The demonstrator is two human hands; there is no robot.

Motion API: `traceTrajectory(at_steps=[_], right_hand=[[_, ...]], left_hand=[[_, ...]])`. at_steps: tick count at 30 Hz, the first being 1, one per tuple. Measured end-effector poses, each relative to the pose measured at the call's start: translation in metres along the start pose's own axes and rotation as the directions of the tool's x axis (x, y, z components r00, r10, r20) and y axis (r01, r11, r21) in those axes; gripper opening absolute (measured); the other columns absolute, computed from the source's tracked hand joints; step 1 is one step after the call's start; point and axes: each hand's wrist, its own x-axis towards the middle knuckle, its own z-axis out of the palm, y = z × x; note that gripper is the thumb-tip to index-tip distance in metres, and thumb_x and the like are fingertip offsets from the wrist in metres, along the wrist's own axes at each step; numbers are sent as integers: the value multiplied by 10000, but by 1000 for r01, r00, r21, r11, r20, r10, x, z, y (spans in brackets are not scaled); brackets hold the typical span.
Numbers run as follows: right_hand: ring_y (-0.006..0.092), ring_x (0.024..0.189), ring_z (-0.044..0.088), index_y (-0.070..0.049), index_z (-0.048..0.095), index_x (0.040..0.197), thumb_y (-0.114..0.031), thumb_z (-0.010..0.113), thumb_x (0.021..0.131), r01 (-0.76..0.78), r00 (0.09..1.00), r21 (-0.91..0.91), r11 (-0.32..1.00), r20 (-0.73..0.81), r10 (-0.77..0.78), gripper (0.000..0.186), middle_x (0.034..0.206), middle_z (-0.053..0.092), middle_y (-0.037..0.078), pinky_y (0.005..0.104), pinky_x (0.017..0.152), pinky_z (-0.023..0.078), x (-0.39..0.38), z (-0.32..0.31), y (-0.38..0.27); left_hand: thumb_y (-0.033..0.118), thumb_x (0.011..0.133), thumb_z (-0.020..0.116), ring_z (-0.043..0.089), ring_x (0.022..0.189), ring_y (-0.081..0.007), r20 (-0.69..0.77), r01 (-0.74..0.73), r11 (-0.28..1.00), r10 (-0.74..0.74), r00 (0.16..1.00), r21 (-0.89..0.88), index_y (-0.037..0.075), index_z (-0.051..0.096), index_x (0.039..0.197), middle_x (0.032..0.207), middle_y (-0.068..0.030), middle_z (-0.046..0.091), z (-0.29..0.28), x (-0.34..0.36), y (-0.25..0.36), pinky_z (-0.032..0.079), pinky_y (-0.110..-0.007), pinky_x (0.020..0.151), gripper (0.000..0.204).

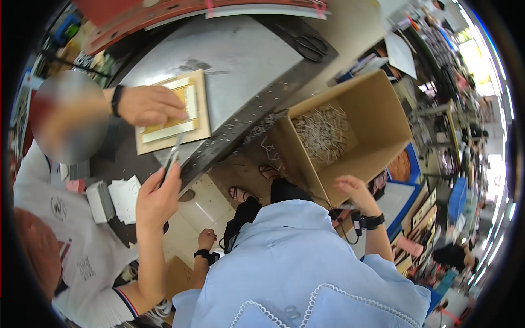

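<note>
Half open and empty as far as shows, the right hand [353,188] is at the near rim of the cardboard box [377,104], contact unclear, beside the right edge of the worktop [246,49]. The left hand [206,239], loosely curled, partly open, appears empty.
</note>
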Motion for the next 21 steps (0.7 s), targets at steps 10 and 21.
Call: traceTrajectory(at_steps=[10, 21], right_hand=[[155, 620, 572, 47, 618, 988, -243, 609, 895, -513, 788, 84, 854, -350, 507, 305, 752, 611, 69, 306, 533, 458, -46, -6, 285], [264, 764, 648, 37, 595, 1169, -412, 648, 862, -370, 697, 436, 820, -454, 556, 546, 953, 672, 125, 354, 654, 506, 53, -19, 384]], left_hand=[[130, 916, 549, 673, 706, -185, 76, -172, 979, 165, 983, 106, 21, 617, 1019, 838, -128, 683, 5, 8, 76, 526, -296, 615, 164], [65, 903, 543, 657, 745, -177, 138, -302, 899, 272, 952, 318, -21, 604, 1019, 846, -114, 670, 27, 18, 181, 535, -281, 670, 157]])
